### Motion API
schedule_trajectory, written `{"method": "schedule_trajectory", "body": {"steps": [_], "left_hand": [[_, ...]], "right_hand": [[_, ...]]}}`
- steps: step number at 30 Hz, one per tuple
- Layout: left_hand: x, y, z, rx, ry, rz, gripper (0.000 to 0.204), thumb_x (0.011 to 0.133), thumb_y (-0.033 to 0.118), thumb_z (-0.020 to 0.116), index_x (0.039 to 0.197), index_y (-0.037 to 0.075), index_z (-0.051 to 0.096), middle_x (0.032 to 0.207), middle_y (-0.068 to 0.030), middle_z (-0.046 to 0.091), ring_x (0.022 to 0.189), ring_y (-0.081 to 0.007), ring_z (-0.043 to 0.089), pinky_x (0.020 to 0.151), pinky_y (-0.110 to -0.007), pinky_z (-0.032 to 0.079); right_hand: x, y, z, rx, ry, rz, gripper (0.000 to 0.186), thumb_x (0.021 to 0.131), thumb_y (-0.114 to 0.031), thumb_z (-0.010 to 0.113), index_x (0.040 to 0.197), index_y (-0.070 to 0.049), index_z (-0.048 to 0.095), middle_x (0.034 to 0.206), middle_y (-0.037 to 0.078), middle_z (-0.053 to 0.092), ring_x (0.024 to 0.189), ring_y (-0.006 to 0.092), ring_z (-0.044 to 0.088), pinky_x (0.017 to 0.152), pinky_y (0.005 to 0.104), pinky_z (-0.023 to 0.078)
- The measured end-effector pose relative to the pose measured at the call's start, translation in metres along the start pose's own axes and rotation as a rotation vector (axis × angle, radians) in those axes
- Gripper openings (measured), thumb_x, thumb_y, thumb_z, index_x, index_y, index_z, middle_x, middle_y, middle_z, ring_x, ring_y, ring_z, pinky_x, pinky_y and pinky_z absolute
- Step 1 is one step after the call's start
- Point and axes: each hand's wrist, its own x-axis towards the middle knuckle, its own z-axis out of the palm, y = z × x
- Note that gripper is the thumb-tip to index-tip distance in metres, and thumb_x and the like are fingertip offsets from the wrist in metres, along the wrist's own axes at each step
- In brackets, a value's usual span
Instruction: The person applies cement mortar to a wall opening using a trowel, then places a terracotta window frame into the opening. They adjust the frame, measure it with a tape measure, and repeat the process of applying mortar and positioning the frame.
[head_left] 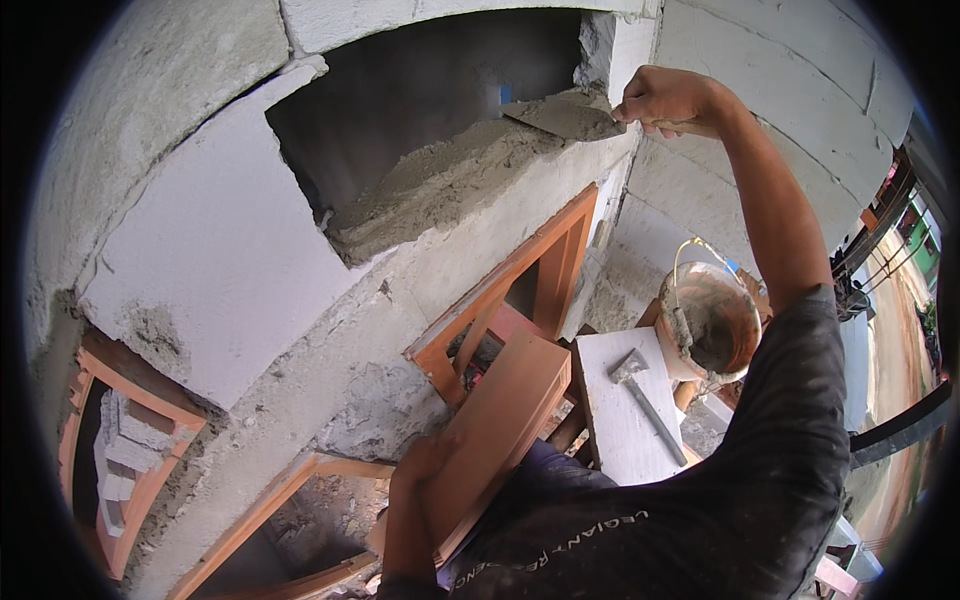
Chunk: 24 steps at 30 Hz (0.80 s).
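My right hand is closed round the wooden handle of a trowel at the upper right. The trowel's blade lies against wet grey mortar spread along the sill of a wall opening. Low in the middle, my left hand is closed on the side of a reddish-brown wooden beam; its fingertips are in shadow. White blocks border the opening on the left.
A bucket of mortar stands right of centre, its handle raised. Beside it, a hammer-like tool rests on a white block. Wooden frames sit in the wall below the opening. Light block walling rises at the right.
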Motion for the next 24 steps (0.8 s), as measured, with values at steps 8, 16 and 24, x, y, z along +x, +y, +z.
{"method": "schedule_trajectory", "body": {"steps": [8, 16, 24], "left_hand": [[-0.006, 0.009, -0.007, -0.071, -0.050, 0.058, 0.060, 0.086, 0.053, 0.052, 0.111, -0.001, 0.063, 0.103, -0.0250, 0.064, 0.100, -0.0360, 0.062, 0.087, -0.040, 0.046], [-0.001, -0.013, 0.005, -0.524, -0.061, 0.240, 0.047, 0.090, 0.041, 0.055, 0.103, -0.003, 0.064, 0.088, -0.0122, 0.068, 0.083, -0.0180, 0.062, 0.076, -0.032, 0.048], [0.005, 0.005, -0.004, -0.204, -0.068, 0.003, 0.044, 0.090, 0.034, 0.055, 0.102, -0.008, 0.063, 0.083, -0.0150, 0.066, 0.078, -0.0159, 0.063, 0.068, -0.032, 0.048]], "right_hand": [[0.033, 0.064, -0.005, -0.033, 0.053, 0.187, 0.038, 0.079, -0.032, 0.062, 0.084, 0.005, 0.065, 0.067, 0.012, 0.062, 0.053, 0.0224, 0.060, 0.051, 0.0368, 0.048], [0.001, 0.065, 0.001, 0.106, 0.257, 0.229, 0.033, 0.079, -0.027, 0.059, 0.072, 0.004, 0.062, 0.056, 0.009, 0.055, 0.047, 0.0185, 0.053, 0.047, 0.0361, 0.043], [-0.142, 0.125, 0.110, 0.236, 0.431, 0.423, 0.038, 0.086, -0.034, 0.059, 0.087, 0.004, 0.064, 0.064, 0.010, 0.057, 0.062, 0.0185, 0.058, 0.058, 0.0350, 0.045]]}}
